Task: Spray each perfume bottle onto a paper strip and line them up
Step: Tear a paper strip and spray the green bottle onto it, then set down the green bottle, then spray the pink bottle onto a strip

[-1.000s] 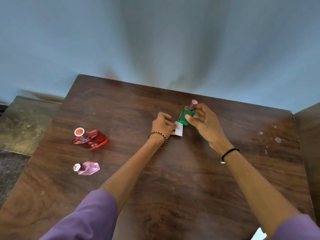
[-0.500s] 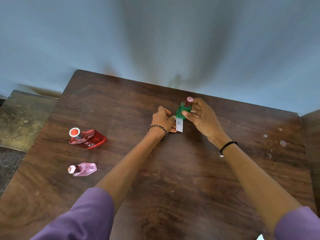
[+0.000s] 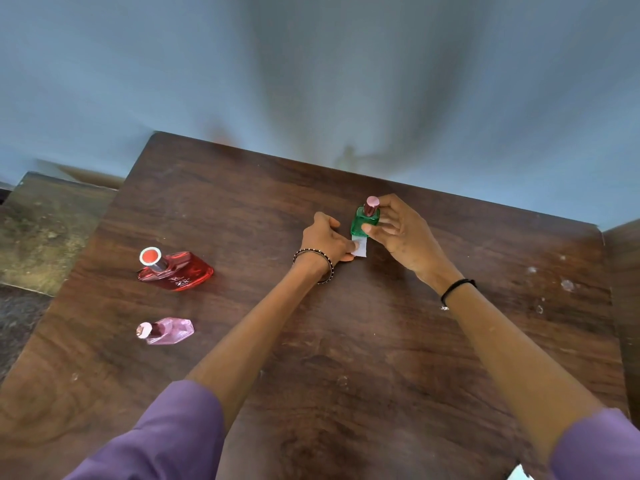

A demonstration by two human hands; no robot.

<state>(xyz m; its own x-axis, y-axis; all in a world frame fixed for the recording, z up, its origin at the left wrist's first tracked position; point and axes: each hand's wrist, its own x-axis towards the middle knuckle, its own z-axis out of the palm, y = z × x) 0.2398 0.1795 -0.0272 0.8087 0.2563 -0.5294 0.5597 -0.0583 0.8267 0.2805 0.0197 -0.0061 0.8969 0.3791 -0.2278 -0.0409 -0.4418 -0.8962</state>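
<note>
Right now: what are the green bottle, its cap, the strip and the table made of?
Green bottle: looks like tinted glass, translucent and glossy; clear plastic not ruled out.
Cap: smooth pinkish finish, metal or plastic, cannot tell.
Strip: thin matte white, likely paper.
Table: dark brown with visible grain, wood or wood-look laminate, slightly glossy, scuffed with pale spots.

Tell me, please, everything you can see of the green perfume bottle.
The green perfume bottle is small, squarish and see-through, like glass, with a pinkish round cap on a darker neck. The right hand holds it upright, thumb across its front, fingers behind. Whether its base rests on the wooden table cannot be told. A white paper strip, pinched by the left hand, sits just below its base.
</note>
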